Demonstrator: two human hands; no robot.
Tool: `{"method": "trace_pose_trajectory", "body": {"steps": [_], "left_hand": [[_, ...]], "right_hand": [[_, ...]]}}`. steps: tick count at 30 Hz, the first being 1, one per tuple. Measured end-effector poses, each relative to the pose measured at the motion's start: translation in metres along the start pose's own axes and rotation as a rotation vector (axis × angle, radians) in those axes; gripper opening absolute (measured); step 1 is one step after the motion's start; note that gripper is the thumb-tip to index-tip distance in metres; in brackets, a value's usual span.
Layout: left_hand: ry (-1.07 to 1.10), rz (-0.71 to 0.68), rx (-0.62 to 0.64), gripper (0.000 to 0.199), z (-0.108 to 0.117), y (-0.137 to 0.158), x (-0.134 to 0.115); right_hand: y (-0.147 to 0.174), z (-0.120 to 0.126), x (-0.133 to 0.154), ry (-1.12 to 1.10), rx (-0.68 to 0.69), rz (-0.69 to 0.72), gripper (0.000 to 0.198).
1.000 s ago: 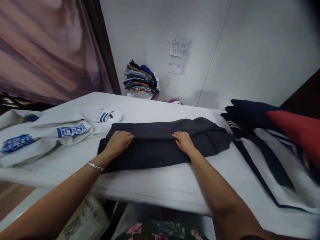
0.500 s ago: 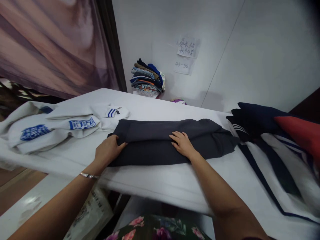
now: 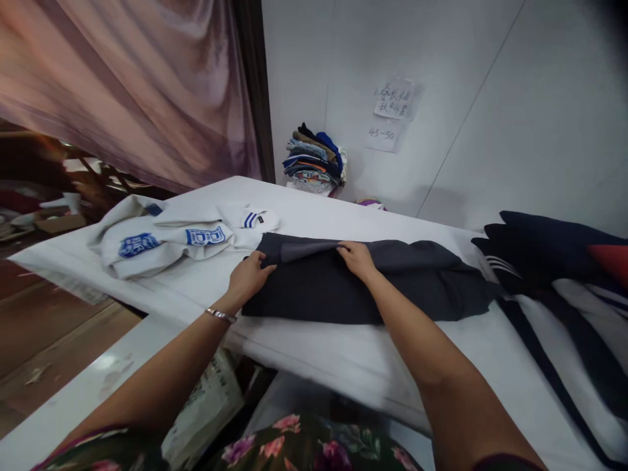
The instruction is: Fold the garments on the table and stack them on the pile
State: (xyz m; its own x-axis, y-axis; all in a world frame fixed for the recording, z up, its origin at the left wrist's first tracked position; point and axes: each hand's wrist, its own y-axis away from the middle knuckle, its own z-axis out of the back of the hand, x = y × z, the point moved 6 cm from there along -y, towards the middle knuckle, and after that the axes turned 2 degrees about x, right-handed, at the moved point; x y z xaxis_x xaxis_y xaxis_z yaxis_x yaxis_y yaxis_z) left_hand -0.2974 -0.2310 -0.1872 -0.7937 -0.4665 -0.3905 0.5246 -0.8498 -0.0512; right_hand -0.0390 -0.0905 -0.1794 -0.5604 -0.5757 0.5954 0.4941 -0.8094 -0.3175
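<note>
A dark grey folded garment (image 3: 314, 288) lies lengthwise on the white-covered table (image 3: 333, 350); whether it is trousers or a top I cannot tell. At its left end my left hand (image 3: 248, 280) is closed on the edge, fingers bent and thumb lying over the cloth. My right hand (image 3: 359, 260) pinches the edge of the upper layer near the middle, lifting it a little and turning up its paler side. Beyond my left hand lies a rumpled white garment (image 3: 169, 239) with blue lettering and stripes.
Dark, white and red clothes (image 3: 549, 252) are heaped at the right end. A stack of folded clothes (image 3: 316, 160) stands by the back wall, below handwritten paper signs (image 3: 392, 104). A pinkish curtain (image 3: 171, 85) hangs at the left.
My right hand has gone from lying spread on the dark garment to pinching and raising its upper layer. My left hand stays at the left end. The view has swung left.
</note>
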Motion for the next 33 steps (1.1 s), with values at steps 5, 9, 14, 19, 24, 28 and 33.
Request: {"method": "trace_pose_trajectory", "body": {"steps": [5, 9, 14, 19, 24, 28, 33], "left_hand": [[-0.050, -0.270, -0.173, 0.010, 0.011, 0.021, -0.018], [0.048, -0.296, -0.199, 0.012, 0.009, 0.029, -0.015], [0.168, -0.091, -0.093, 0.018, -0.003, 0.014, 0.010], [0.171, -0.132, -0.119, 0.047, -0.008, 0.003, 0.013], [-0.064, -0.335, -0.119, 0.058, -0.008, -0.003, -0.008], [-0.198, -0.420, -0.023, 0.044, -0.015, -0.012, -0.018], [-0.191, -0.588, -0.052, 0.015, -0.013, -0.006, -0.034]], "right_hand": [[-0.010, 0.010, -0.009, -0.145, -0.085, -0.074, 0.027], [-0.009, 0.009, -0.007, -0.049, -0.076, -0.098, 0.029], [0.004, -0.014, 0.011, 0.190, 0.166, 0.097, 0.040], [0.012, -0.024, 0.027, 0.247, 0.176, 0.245, 0.035], [-0.007, -0.015, 0.028, -0.053, 0.011, 0.119, 0.030], [-0.018, -0.005, 0.003, -0.326, -0.209, -0.215, 0.044], [-0.018, -0.003, -0.001, -0.417, -0.273, -0.264, 0.045]]}}
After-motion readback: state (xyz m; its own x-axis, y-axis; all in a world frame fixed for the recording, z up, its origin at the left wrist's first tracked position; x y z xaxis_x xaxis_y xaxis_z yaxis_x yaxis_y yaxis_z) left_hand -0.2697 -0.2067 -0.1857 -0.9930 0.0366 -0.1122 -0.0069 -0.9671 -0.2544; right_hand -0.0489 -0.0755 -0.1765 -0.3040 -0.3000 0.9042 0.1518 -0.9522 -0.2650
